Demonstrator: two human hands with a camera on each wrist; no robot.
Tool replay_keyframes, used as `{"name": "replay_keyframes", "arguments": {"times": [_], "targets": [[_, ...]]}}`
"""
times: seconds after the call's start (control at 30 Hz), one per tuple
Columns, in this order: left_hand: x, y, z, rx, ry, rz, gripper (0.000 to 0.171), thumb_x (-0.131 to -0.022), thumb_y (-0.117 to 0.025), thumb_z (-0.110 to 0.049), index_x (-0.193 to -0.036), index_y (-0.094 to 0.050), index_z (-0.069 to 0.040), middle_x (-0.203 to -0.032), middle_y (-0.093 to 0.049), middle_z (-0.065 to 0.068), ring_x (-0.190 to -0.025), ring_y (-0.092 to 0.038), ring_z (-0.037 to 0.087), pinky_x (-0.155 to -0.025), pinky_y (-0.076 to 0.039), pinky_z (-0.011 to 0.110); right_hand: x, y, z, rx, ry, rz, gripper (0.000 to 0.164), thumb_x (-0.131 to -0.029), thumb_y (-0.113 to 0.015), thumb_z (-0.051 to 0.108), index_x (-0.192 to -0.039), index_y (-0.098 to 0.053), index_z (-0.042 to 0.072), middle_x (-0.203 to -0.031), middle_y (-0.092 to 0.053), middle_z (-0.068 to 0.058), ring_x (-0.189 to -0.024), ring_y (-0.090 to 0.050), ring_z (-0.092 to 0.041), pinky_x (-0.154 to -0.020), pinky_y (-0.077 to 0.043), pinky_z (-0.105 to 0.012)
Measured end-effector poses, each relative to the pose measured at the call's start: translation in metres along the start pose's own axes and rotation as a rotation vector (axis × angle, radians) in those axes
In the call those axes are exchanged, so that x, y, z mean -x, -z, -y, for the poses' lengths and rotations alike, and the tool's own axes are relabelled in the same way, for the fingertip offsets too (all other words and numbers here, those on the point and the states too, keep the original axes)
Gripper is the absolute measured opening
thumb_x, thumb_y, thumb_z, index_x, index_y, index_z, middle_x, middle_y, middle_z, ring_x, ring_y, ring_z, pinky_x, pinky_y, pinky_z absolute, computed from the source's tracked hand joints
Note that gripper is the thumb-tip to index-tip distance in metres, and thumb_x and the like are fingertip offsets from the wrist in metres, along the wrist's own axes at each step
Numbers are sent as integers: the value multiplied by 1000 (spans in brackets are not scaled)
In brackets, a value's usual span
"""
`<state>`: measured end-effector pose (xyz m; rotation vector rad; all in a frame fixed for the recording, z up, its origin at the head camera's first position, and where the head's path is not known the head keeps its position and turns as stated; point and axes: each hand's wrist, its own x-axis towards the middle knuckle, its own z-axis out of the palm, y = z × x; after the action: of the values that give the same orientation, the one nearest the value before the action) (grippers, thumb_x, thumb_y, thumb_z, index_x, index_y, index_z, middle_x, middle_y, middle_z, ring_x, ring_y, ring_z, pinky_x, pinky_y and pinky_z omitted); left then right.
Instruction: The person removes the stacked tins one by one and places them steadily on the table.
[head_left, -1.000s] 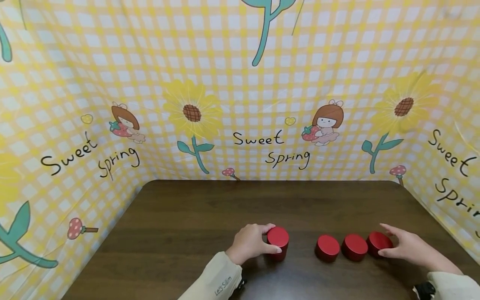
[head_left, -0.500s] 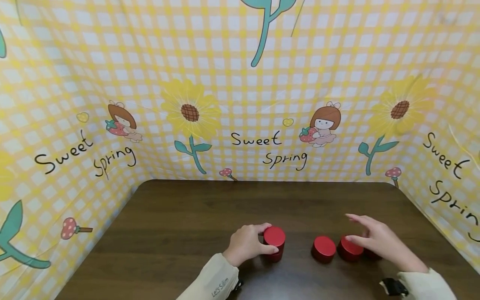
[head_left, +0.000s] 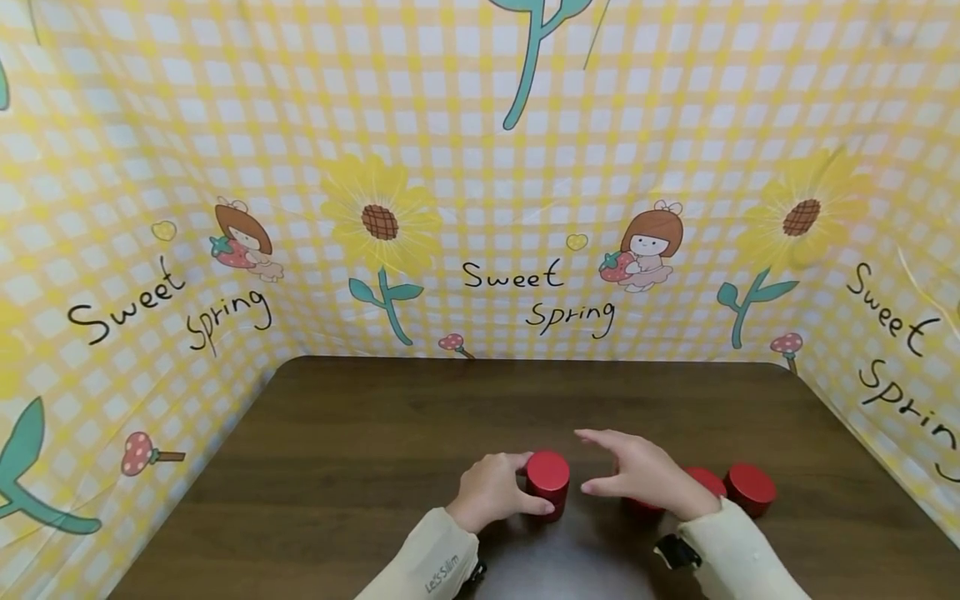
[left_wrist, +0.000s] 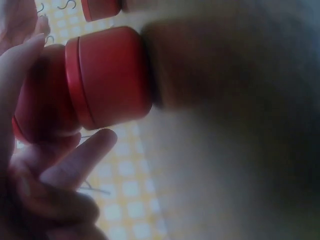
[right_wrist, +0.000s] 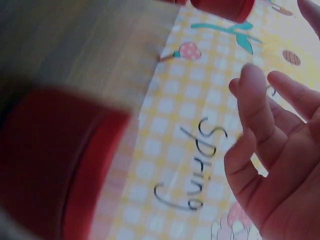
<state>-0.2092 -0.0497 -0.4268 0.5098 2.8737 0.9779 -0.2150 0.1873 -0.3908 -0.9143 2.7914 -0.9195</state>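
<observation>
Two round red tins stand stacked on the table, the upper tin (head_left: 548, 473) covering most of the lower tin (left_wrist: 112, 77). My left hand (head_left: 487, 493) grips the upper one from the left, thumb in front and fingers behind. To the right of the stack, my right hand (head_left: 645, 471) hovers with thumb and fingers spread, apart from the stack and holding nothing. Its wrist passes over a row of red tins: the left tin (head_left: 643, 505) is mostly hidden, the middle tin (head_left: 703, 481) partly, while the right tin (head_left: 750, 490) shows fully.
The dark wooden table (head_left: 420, 408) has rounded back corners. A yellow checked cloth (head_left: 517, 192) with sunflowers and lettering hangs behind it and along both sides.
My right hand has left the rightmost tin and moved left over the row, towards the stack. My left hand keeps its grip on the upper tin, with little movement.
</observation>
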Motion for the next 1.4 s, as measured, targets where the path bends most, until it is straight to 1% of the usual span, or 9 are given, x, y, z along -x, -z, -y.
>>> {"name": "replay_keyframes", "arguments": {"times": [0.07, 0.17, 0.27, 0.33, 0.43, 0.53, 0.83, 1.13, 1.4], "targets": [[-1, -2, 1, 0, -13, -5, 63, -65, -87, -43, -117, -70, -12, -98, -72, 1, -83, -64, 15, -57, -45, 32, -8, -7, 4, 52, 24, 5, 69, -79, -77, 38, -135, -53, 4, -126, -59, -18, -86, -64, -20, -76, -51, -39], [-2, -4, 2, 7, -26, -8, 56, -65, -87, -43, -111, -72, -15, -91, -71, -3, -75, -61, 10, -54, -44, 30, -18, -18, 9, 108, 64, 26, 69, -78, -77, 40, -134, -55, 5, -126, -60, -13, -112, -58, -29, -85, -49, -46], [-3, -4, 3, 14, -40, -3, 50, -65, -86, -44, -105, -73, -17, -87, -70, -5, -70, -59, 7, -53, -44, 29, -24, -26, 13, 142, 108, 47, 70, -77, -77, 41, -132, -56, 4, -120, -63, -11, -104, -61, -25, -77, -51, -39], [-3, -5, 4, 9, -51, 2, 47, -66, -85, -45, -102, -73, -18, -86, -70, -5, -68, -58, 6, -52, -44, 28, -26, -30, 15, 146, 115, 49, 70, -76, -78, 40, -132, -56, 3, -116, -63, -10, -98, -61, -22, -73, -51, -34], [-4, -5, 4, -6, -58, 12, 42, -65, -86, -43, -97, -72, -19, -83, -69, -6, -66, -57, 6, -50, -44, 28, -28, -34, 15, 136, 109, 45, 70, -76, -78, 39, -132, -56, 3, -116, -62, -10, -96, -60, -19, -71, -50, -30], [-4, -6, 3, -17, -42, 18, 40, -64, -86, -42, -94, -72, -19, -81, -68, -7, -65, -57, 7, -50, -43, 29, -30, -36, 15, 108, 106, 42, 69, -75, -78, 36, -131, -57, 3, -117, -60, -10, -95, -60, -19, -71, -49, -29], [-5, -6, 0, -11, 3, 15, 36, -60, -89, -37, -86, -71, -20, -76, -66, -7, -63, -56, 10, -51, -43, 33, -35, -39, 9, -48, 138, 54, 66, -73, -81, 20, -129, -55, -4, -116, -62, -14, -93, -58, -17, -74, -48, -27], [-6, -7, -1, -18, 30, 1, 33, -60, -89, -37, -81, -69, -20, -72, -64, -8, -61, -55, 10, -50, -42, 34, -38, -38, 7, -126, 110, 72, 65, -72, -81, 18, -128, -56, -4, -111, -64, -10, -87, -57, -13, -71, -48, -26], [-6, -8, 0, 13, 40, 14, 33, -61, -89, -35, -83, -70, -19, -73, -64, -8, -61, -54, 9, -51, -43, 33, -39, -37, 5, -183, 79, 100, 62, -73, -80, 17, -127, -56, -3, -108, -63, -8, -87, -57, -14, -70, -49, -27]]}}
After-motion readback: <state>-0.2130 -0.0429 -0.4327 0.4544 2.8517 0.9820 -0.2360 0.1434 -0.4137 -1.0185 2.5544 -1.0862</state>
